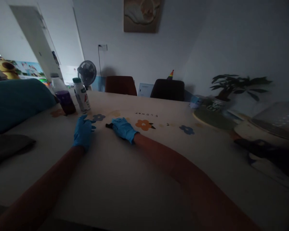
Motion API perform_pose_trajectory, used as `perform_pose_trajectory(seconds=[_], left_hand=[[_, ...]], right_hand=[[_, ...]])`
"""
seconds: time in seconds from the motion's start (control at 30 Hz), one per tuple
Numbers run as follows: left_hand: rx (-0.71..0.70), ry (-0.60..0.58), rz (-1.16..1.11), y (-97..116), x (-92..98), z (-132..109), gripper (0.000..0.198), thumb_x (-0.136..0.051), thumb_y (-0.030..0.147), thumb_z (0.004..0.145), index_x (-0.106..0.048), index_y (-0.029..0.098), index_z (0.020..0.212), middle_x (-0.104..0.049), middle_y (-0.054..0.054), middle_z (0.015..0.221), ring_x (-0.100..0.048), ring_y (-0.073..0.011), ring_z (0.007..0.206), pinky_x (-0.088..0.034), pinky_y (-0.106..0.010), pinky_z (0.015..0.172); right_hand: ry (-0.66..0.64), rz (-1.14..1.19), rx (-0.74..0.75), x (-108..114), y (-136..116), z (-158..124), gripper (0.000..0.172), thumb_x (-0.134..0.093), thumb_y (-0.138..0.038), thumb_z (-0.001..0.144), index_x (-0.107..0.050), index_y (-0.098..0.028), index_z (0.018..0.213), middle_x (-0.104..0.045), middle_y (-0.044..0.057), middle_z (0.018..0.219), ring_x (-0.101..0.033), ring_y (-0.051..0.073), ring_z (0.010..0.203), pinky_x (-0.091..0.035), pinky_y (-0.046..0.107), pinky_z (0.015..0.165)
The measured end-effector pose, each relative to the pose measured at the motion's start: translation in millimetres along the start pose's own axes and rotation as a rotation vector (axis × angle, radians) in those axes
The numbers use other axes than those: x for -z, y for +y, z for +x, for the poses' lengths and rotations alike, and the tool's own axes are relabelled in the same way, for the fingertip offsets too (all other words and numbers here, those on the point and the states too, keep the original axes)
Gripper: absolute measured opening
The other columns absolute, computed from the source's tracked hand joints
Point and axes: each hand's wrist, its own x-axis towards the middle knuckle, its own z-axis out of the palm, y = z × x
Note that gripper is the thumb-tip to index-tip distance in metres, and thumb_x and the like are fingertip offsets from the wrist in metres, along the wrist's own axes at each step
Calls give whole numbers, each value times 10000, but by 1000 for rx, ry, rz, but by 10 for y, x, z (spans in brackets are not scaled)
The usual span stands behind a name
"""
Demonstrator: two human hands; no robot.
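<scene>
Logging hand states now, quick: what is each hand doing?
Left hand: open, flat on the tablecloth, holding nothing.
Right hand: closed over a small black object.

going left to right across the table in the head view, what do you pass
dark purple cup → white plastic bottle with green cap → left blue-gloved hand → right blue-gloved hand on a small black object → orange printed flower → green potted plant

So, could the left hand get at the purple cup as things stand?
Probably yes: the left hand lies open on the table, the purple cup stands just beyond it, and nothing lies between them.
</scene>
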Motion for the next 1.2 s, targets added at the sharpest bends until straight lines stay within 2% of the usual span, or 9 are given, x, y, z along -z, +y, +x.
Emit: perform_pose_trajectory(seconds=[0.17,0.3,0.47,0.53,0.63,0.73,0.87,1.0,1.2], left_hand=[[85,23,-25,174,-8,-122,612,-501,11,1113,-583,145,1704,-759,-13,1066,-647,-113,667,-495,-188,576],[102,28,-16,237,-18,-166,608,-513,4,1089,-620,149,1669,-771,-9,1033,-660,-133,682,-492,-201,579],[90,27,-15,195,-6,-143,609,-519,14,1071,-627,142,1657,-772,-15,1030,-659,-131,675,-492,-190,583],[82,23,-16,167,1,-131,602,-526,27,1064,-635,157,1641,-779,-18,1032,-665,-137,679,-502,-192,586],[65,8,-18,143,3,-122,606,-534,35,1037,-647,166,1618,-784,-19,1036,-669,-138,678,-496,-186,575],[64,3,-20,121,0,-109,645,-546,39,988,-645,161,1613,-786,-23,1031,-671,-138,667,-497,-181,573],[59,-12,-40,50,9,-70,704,-617,94,932,-648,173,1630,-819,-44,1067,-694,-152,699,-511,-178,597],[32,-19,-22,10,20,-57,734,-644,140,908,-657,168,1641,-853,-83,1144,-710,-166,750,-519,-183,618],[-4,-12,19,-35,2,-29,682,-586,142,933,-670,170,1609,-848,-81,1127,-731,-177,765,-532,-209,635]], right_hand=[[21,-69,-187,199,385,167,431,-631,-333,1308,-747,-159,1685,-746,169,1749,-667,326,1667,-355,630,1535],[22,-143,-416,463,973,-74,447,-794,-517,1253,-812,-176,1541,-807,156,1578,-743,355,1540,-478,678,1440],[21,-212,-646,819,1626,-730,397,-701,-390,1274,-803,-160,1581,-804,191,1615,-736,349,1560,-455,634,1453],[30,-238,-702,928,1795,-1055,448,-545,-266,1273,-797,-139,1621,-783,240,1666,-714,348,1607,-396,590,1485],[44,-286,-778,1042,1956,-1566,547,-449,-214,1231,-788,-114,1649,-766,263,1694,-691,363,1645,-372,579,1493],[47,-338,-861,1114,2048,-2033,568,-414,-199,1210,-797,-66,1608,-775,289,1660,-704,380,1621,-436,550,1441],[20,-382,-992,1172,2138,-2386,555,-377,-189,1229,-855,-22,1454,-830,337,1499,-824,404,1408,-605,483,1208],[1,-394,-1034,1182,2238,-2268,442,-525,-306,1291,-897,-92,1398,-860,289,1465,-845,380,1393,-630,456,1167],[51,-353,-1018,1116,2340,-1494,510,-546,-394,1324,-845,-44,1543,-850,293,1493,-850,353,1416,-630,481,1218]])
